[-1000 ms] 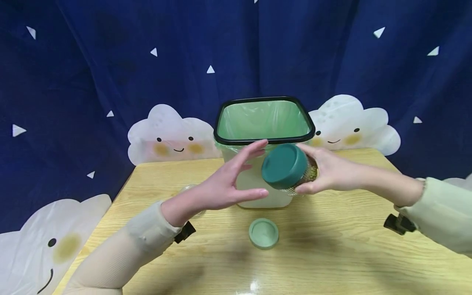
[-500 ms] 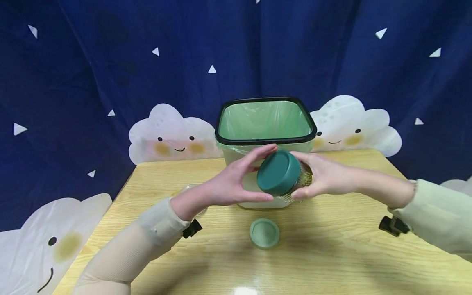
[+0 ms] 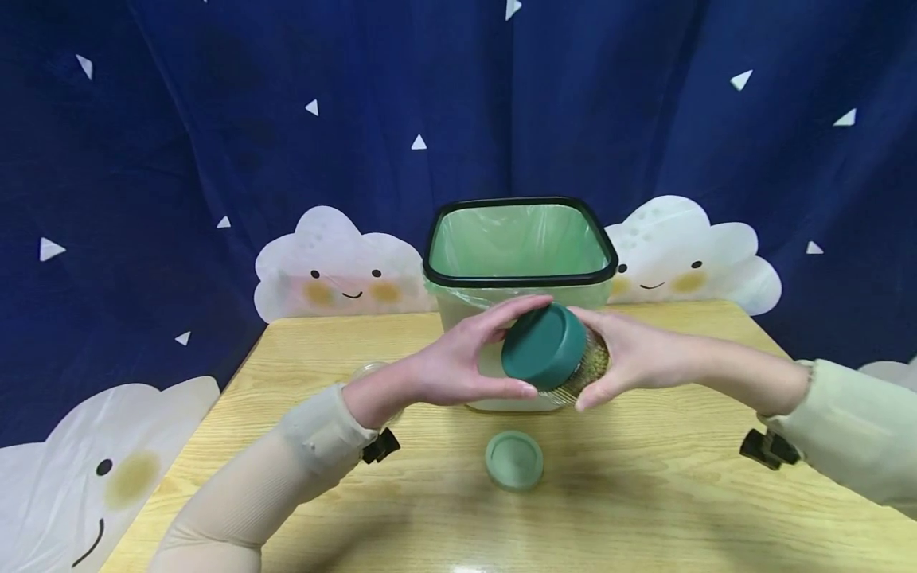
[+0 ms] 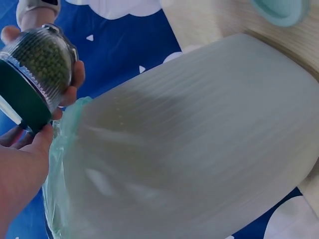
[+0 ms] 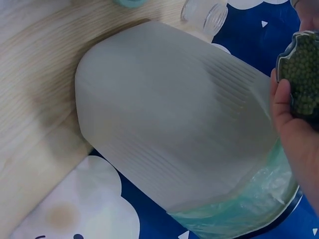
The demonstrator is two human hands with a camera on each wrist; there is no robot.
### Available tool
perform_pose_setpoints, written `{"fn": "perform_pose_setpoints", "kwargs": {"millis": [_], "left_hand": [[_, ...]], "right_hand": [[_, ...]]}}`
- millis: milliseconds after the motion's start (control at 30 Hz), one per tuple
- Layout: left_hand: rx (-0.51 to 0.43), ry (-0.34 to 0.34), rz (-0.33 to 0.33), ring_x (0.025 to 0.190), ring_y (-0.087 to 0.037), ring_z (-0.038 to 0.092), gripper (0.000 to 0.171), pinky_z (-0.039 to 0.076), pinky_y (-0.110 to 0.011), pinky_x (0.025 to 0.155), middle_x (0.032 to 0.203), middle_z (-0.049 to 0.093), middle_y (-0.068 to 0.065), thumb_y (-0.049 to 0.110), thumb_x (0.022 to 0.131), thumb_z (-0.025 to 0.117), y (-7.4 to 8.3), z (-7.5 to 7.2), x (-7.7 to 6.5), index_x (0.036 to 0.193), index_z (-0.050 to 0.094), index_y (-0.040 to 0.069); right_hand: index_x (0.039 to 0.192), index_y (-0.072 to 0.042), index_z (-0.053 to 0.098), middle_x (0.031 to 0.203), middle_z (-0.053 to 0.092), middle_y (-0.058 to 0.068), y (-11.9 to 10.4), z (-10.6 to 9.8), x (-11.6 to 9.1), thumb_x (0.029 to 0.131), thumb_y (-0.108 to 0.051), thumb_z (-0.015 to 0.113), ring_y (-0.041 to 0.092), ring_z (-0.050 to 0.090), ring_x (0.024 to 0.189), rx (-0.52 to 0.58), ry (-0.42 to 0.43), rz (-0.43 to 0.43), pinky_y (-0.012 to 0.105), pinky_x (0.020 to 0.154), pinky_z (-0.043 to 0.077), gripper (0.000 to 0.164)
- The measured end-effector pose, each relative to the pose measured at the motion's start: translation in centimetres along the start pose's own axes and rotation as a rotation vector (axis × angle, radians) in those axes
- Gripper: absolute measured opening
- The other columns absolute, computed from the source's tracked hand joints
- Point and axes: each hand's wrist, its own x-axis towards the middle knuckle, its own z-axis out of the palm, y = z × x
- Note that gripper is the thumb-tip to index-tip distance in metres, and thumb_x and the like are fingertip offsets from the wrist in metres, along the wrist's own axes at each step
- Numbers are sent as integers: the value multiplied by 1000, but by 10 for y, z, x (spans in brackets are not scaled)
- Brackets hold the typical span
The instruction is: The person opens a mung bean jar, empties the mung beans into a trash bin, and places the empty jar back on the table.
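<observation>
A clear ribbed jar of small green beans is held tilted above the table, its dark green lid facing left and toward me. My right hand grips the jar's glass body from the right. From the left, my left hand has its thumb below and its fingers above the lid, holding it by the rim. In the left wrist view the lid is on the jar, and the thumb touches it. The green beans show through the jar's bottom in the right wrist view.
A white bin with a black rim and a green liner stands just behind the hands. On the wooden table lies a pale green lid, in front of the bin. A clear jar stands left of the bin, partly behind my left wrist.
My left hand has moved right and closed on the dark green lid. The jar in my right hand has shifted slightly left and down in view.
</observation>
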Motion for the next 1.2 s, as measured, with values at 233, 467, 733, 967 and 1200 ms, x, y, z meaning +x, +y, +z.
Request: {"fn": "perform_pose_setpoints", "kwargs": {"millis": [233, 467, 733, 967, 1200], "left_hand": [[-28, 16, -8, 127, -13, 44, 88, 40, -30, 103, 147, 40, -7, 7, 77, 82, 3, -4, -1, 150, 32, 5], [-4, 18, 17, 126, -12, 44, 90, 40, -29, 103, 146, 40, -8, 8, 75, 84, 2, -6, 3, 149, 33, 3], [59, 28, 27, 126, -10, 44, 89, 37, -28, 106, 147, 38, -6, 12, 77, 84, 7, -3, 5, 149, 32, 3], [55, 49, 13, 125, -12, 44, 90, 37, -28, 105, 145, 39, -9, 10, 75, 85, 9, -2, 4, 149, 34, 3], [56, 60, -47, 123, -11, 46, 91, 37, -26, 105, 143, 40, -6, 14, 76, 85, 13, -2, 1, 150, 34, 7]], "right_hand": [[128, 1, 49, 113, 63, 3, -5, 2, 2, 69, -16, 88, 19, 60, 103, -14, 7, -1, 28, 92, 46, 72], [127, -1, 49, 110, 65, 0, -9, 0, 2, 70, -18, 87, 17, 61, 100, -58, 7, -14, 27, 91, 46, 70], [121, -4, 52, 104, 65, -4, -15, 0, 0, 64, -21, 89, 14, 60, 95, -150, 61, 15, 28, 86, 48, 70], [122, -4, 52, 104, 65, -3, -15, 0, 2, 62, -18, 90, 14, 60, 95, -152, 63, 9, 29, 87, 48, 71], [122, -5, 53, 103, 65, -4, -15, 0, 3, 62, -22, 90, 14, 60, 94, -153, 60, 16, 29, 86, 47, 72]]}}
